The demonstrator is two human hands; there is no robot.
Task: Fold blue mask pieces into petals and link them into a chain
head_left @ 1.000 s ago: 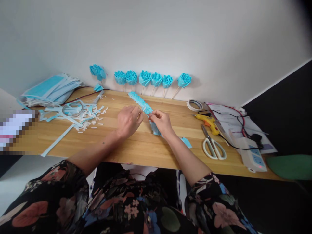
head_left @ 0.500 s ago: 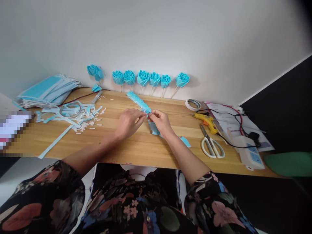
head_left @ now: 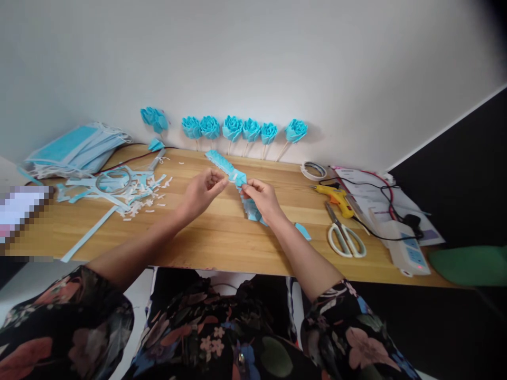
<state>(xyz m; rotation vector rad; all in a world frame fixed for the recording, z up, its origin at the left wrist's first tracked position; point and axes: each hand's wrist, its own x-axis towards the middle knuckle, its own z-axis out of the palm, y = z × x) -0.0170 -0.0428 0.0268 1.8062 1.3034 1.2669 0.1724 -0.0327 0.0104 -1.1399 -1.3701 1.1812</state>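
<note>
My right hand pinches a small folded blue petal between thumb and fingertips, above the middle of the desk. Beneath it runs a long row of overlapping blue petals, slanting from the back toward my right wrist, which hides part of it. My left hand is just left of the petal, thumb and fingertips closed together. A pale speck shows near those fingertips, but I cannot make out whether they hold it. A loose blue piece lies right of my right forearm.
Several blue flowers on sticks lean along the wall. Face masks, blue strips and white scraps lie left. On the right are a tape roll, a yellow glue gun, scissors, papers and a power strip.
My left hand has drawn back leftward from the petal, and its fingers have curled. My right hand stays nearly in place, and more of the petal now shows.
</note>
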